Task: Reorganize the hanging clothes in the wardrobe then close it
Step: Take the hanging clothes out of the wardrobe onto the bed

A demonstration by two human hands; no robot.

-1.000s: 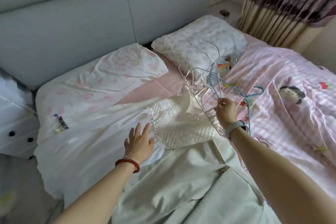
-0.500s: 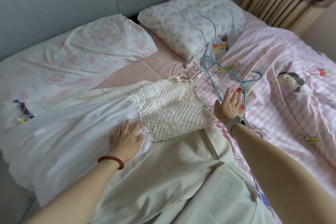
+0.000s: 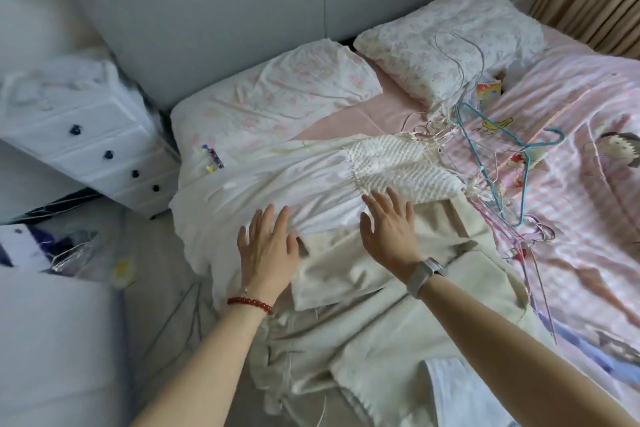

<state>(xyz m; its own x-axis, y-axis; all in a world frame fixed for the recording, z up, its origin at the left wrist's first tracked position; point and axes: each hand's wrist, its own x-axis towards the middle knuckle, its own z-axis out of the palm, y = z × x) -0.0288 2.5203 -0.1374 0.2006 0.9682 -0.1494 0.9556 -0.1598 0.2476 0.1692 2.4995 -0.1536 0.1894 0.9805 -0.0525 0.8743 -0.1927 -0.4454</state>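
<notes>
My left hand (image 3: 266, 250) and right hand (image 3: 389, 229) lie flat, fingers spread, holding nothing, on the white dress (image 3: 311, 180) across the bed's near edge; soft, light, limp, best lifted by its straps.

dress (image 3: 304, 180): white cloth, knobbly knit top
hangers (image 3: 485, 135): thin wire
quilt (image 3: 571, 156): smooth striped cloth
drawers (image 3: 93, 135): glossy white

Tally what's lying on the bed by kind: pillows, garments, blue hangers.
Pillows: 2, the left pillow and the right pillow
Garments: 2, the white dress and the beige garment
Blue hangers: 1, the blue hanger
Total: 5
</notes>
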